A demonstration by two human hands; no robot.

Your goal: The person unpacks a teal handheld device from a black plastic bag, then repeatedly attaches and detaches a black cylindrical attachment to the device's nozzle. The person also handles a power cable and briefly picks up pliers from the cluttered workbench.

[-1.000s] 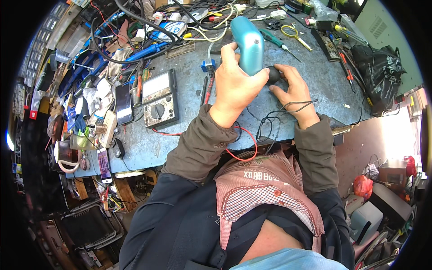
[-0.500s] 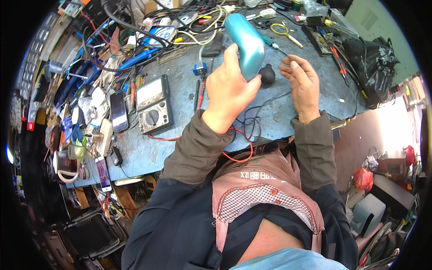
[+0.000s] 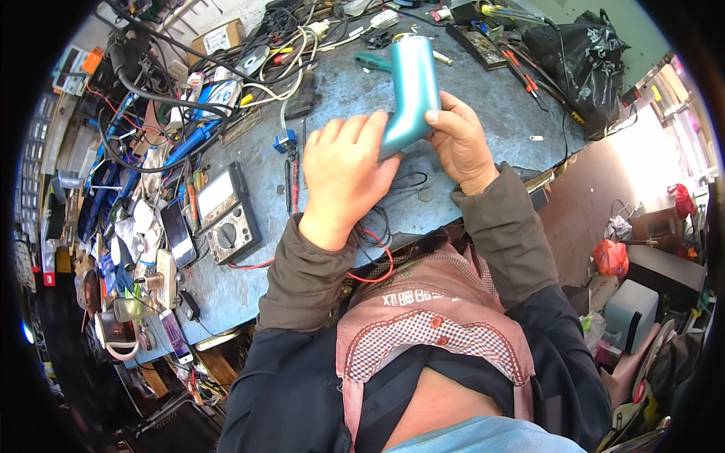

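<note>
A glossy teal appliance housing (image 3: 415, 90), bent like an elbow, is held up over the blue bench by both hands. My left hand (image 3: 343, 162) is wrapped around its lower left end, the thumb beneath. My right hand (image 3: 459, 140) grips it at the bend, the thumb on the near side and the other fingers partly hidden behind it. The straight section points away from me, with a thin rim at its far end. Beyond it lies a green-handled tool (image 3: 371, 62). A thin black cable (image 3: 408, 180) runs on the bench below my hands.
Left of my hands is an analog multimeter (image 3: 230, 226) with black and red probes (image 3: 291, 185). A phone (image 3: 177, 232) lies beside it, and another phone (image 3: 175, 336) is at the bench edge. Tools and cables crowd the left. A black plastic bag (image 3: 578, 68) sits at the far right.
The housing has turned, its straight part now upright in view. My right hand has moved from beside it to grip it. The black rubber bulb is no longer visible. The view has shifted.
</note>
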